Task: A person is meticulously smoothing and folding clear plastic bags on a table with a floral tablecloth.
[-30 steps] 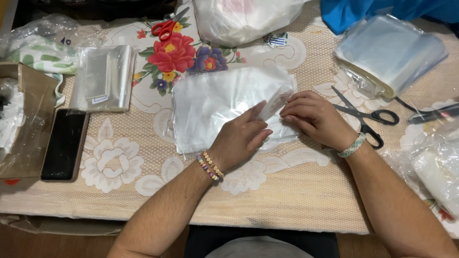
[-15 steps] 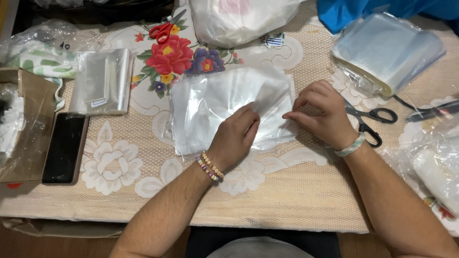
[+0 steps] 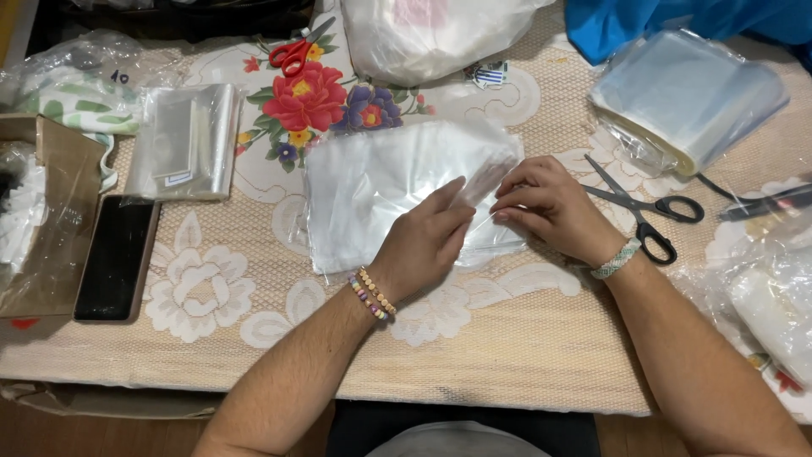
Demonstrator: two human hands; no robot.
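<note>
Stack of clear plastic bags (image 3: 381, 190) lies flat at mid-table, a bit toward the far edge, on a beige lace tablecloth (image 3: 507, 355). Left hand (image 3: 423, 241) rests palm-down on the stack's near-right part, fingers loosely extended, pressing, not gripping. Right hand (image 3: 545, 207) sits at the stack's right edge, fingers curled, tips pinching the top bag's corner.

Just right of the right hand: black-handled scissors (image 3: 647, 207), blades open, flat on the cloth. Far-right corner: thick bundle of clear sleeves (image 3: 689, 93) w/ blue plastic (image 3: 626, 21) behind it. Far edge, centre: big white filled bag (image 3: 431, 34); red-handled scissors (image 3: 296, 51) left of it by the floral print. Left of the stack: small pack of clear bags (image 3: 182, 140) w/ a small white rectangular label at its near end. Near the left edge: black phone (image 3: 114, 258), screen dark, beside a brown cardboard box (image 3: 51, 211). Right edge: crumpled clear bags (image 3: 774, 296).
</note>
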